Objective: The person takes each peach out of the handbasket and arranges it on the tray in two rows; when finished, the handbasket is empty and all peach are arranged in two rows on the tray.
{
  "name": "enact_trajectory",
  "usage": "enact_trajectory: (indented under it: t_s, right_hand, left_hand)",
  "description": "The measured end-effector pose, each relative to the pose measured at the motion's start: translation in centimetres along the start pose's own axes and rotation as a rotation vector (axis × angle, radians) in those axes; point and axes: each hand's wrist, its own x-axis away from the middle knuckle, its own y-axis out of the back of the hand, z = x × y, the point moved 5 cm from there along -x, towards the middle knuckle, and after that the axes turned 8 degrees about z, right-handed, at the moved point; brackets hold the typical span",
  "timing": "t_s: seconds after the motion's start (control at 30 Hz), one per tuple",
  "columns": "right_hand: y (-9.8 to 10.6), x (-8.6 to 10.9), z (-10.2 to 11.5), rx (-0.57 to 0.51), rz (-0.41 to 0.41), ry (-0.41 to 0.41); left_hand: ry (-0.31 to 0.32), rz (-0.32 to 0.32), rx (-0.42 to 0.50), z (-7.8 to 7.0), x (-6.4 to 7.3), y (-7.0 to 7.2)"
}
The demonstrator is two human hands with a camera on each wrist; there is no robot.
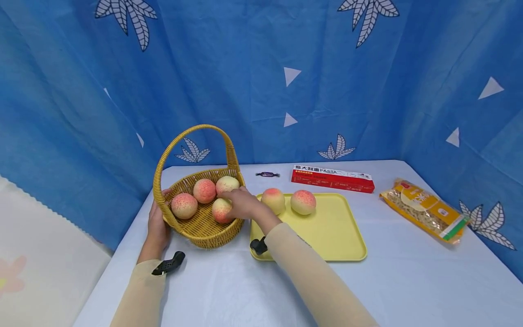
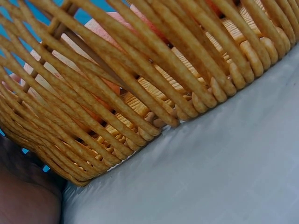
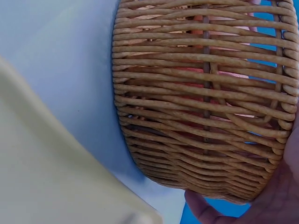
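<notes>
A yellow wicker basket with a tall arched handle holds several peaches, pale with pink-red speckles. At its left side my left hand grips the wall and rim, the fingers partly behind the handle's base. My right hand reaches over the right rim, its fingers round a peach inside. Another peach lies just behind those fingers. In the left wrist view the woven wall fills the upper part. The right wrist view has the basket's side, with part of the right hand along its edge.
A yellow tray right of the basket carries two peaches, partly behind the right forearm. Farther back lie a purple-wrapped candy and a red pasta box. An orange pasta bag is near the right edge. Blue curtains enclose the white table.
</notes>
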Motion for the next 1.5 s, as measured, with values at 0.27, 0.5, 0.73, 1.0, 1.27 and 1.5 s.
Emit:
enact_trajectory:
  t_s: [0.27, 0.5, 0.73, 1.0, 1.27, 1.5]
  right_hand:
    - [-0.2, 0.3, -0.2, -0.066, -0.042, -0.006]
    - [-0.2, 0.8, -0.3, -0.087, -0.125, 0.042]
    - [-0.7, 1.1, -0.9, -0.14, -0.207, 0.082]
    - [-0.4, 2.1, -1.1, -0.293, -0.333, 0.145]
    - [0.6, 3.4, -0.9, -0.466, -0.444, 0.229]
    - [0.4, 4.3, -1.7, -0.621, -0.465, 0.214]
  left_hand:
    - [0.029, -0.018, -0.011, 0.1, 0.0, 0.1]
    - [0.036, -0.027, 0.018, 0.2, 0.0, 0.0]
    - [0.026, -0.018, 0.03, 0.3, 0.2, 0.1]
    - [0.023, -0.01, 0.027, 0.2, 0.1, 0.1]
    - [0.029, -0.011, 0.019, -0.2, -0.1, -0.1]
    - [0.046, -0.019, 0.018, 0.0, 0.0, 0.1]
